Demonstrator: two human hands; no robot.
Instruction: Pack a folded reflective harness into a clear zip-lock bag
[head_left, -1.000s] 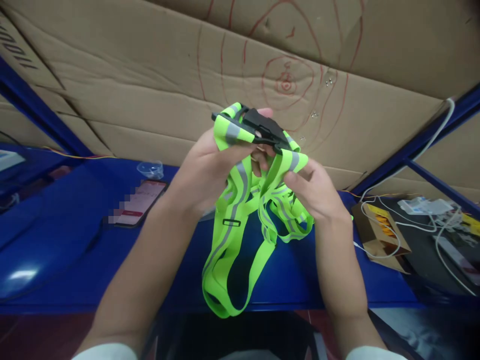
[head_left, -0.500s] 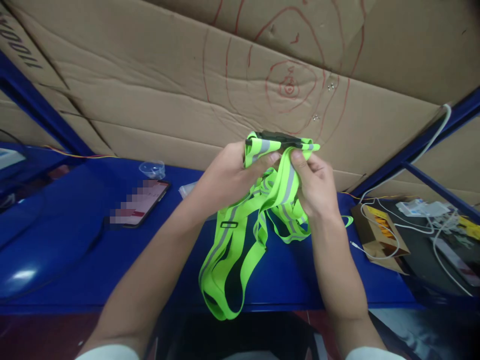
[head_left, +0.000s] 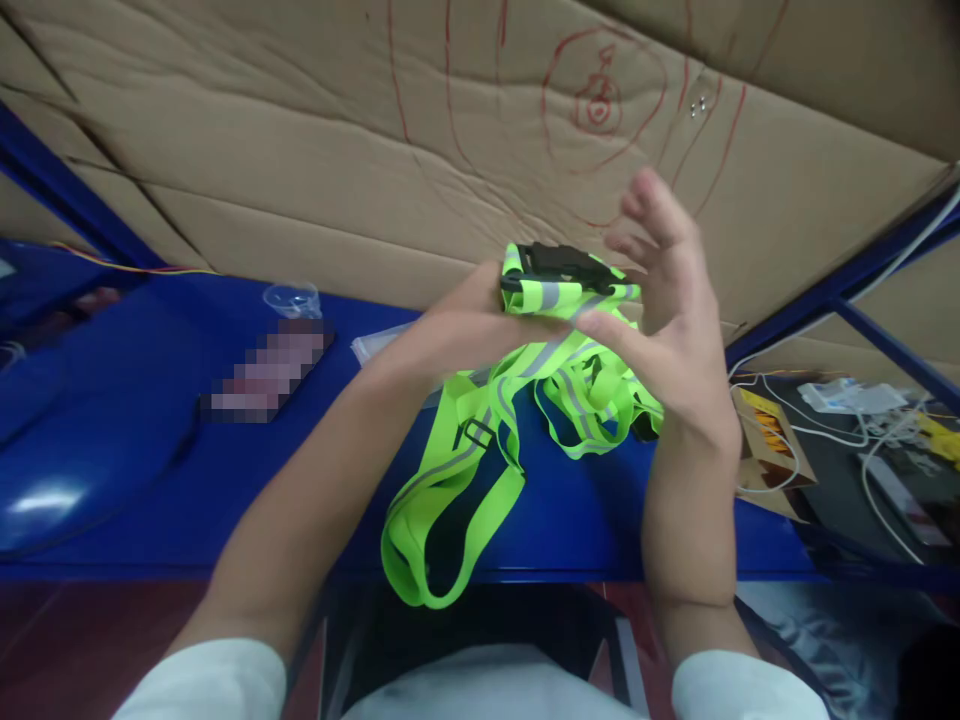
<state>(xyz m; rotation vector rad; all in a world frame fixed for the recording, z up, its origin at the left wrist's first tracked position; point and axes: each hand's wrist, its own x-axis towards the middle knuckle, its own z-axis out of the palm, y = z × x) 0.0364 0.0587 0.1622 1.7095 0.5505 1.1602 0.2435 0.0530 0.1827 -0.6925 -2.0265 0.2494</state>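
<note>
Neon green straps with grey stripes (head_left: 454, 450) are bunched at the centre, with a loop hanging over the table's front edge. My left hand (head_left: 487, 325) is closed round the upper folded part of the straps, its fingers mostly behind them. A black buckle (head_left: 566, 265) sits on top of this fold. To the right, my right hand (head_left: 664, 300) is open with its fingers raised and apart, the thumb tip beside the straps. More strap lies tangled (head_left: 592, 400) on the table below the hands. A small black slider (head_left: 478, 432) shows on the lower strap.
The blue table (head_left: 247, 490) backs onto a cardboard panel (head_left: 262, 150) with red rings. At left lie a phone (head_left: 274, 370) and a clear cup (head_left: 292, 299). A plastic bag (head_left: 379, 345) is behind my left forearm. Right are an open cardboard box (head_left: 776, 470) and white cables (head_left: 832, 433).
My right hand has let go of the straps, opened and lifted its fingers. My left hand still holds the folded part, with the buckle now more visible. The view has shifted.
</note>
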